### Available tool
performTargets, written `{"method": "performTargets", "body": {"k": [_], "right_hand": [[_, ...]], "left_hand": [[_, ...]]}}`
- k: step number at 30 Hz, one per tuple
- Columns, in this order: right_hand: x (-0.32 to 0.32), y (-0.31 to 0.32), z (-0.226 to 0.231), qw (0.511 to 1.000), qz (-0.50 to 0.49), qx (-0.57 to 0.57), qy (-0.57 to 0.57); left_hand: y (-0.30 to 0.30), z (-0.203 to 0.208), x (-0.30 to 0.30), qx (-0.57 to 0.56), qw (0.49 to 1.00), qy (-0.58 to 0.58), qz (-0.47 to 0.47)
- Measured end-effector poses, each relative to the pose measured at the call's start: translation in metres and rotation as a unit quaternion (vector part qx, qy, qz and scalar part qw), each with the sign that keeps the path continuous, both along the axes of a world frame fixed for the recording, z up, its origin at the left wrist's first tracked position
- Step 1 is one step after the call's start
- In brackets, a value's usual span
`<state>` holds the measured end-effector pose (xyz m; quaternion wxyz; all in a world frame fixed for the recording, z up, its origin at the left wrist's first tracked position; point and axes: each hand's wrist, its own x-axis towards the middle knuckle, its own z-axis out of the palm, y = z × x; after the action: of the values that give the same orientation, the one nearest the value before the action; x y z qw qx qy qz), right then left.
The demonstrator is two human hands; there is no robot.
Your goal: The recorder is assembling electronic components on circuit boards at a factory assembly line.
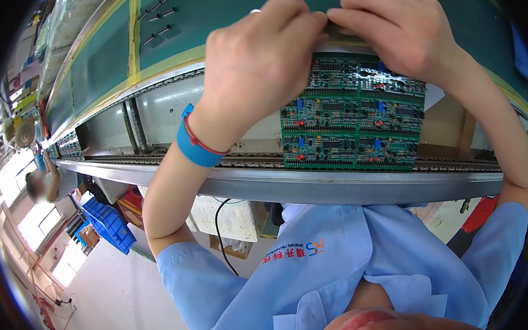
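My left hand and my right hand meet above the far edge of a green circuit board panel. Both have fingers curled into a pinch, the fingertips almost touching. Whatever they pinch is hidden by the fingers. The panel carries many small parts, among them blue blocks and red pieces, and rests across the metal rails of a conveyor. A blue band with a thin red cord circles my left wrist. Several small dark slim parts lie on the green mat, beyond and left of my left hand.
A metal conveyor rail runs along the near side, with a chain beside it. Yellow tape crosses the mat. Far left, another person sits by the line near more boards. A blue crate stands lower left.
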<state>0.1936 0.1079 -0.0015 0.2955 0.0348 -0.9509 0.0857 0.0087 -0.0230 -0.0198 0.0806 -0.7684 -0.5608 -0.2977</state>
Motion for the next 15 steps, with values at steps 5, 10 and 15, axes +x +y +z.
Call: {"method": "performTargets", "body": {"k": [5,10,15], "right_hand": [[-0.023,0.024,-0.041,0.972,0.037,0.051,0.226],[0.012,-0.009,0.009,0.997,-0.051,-0.065,0.006],[0.09,-0.054,0.03,0.975,-0.101,-0.142,-0.137]], "left_hand": [[0.018,0.012,0.003,-0.056,0.997,-0.041,-0.017],[0.001,0.053,0.032,-0.16,0.978,0.005,0.137],[-0.024,0.044,0.003,-0.054,0.998,0.003,-0.01]]}}
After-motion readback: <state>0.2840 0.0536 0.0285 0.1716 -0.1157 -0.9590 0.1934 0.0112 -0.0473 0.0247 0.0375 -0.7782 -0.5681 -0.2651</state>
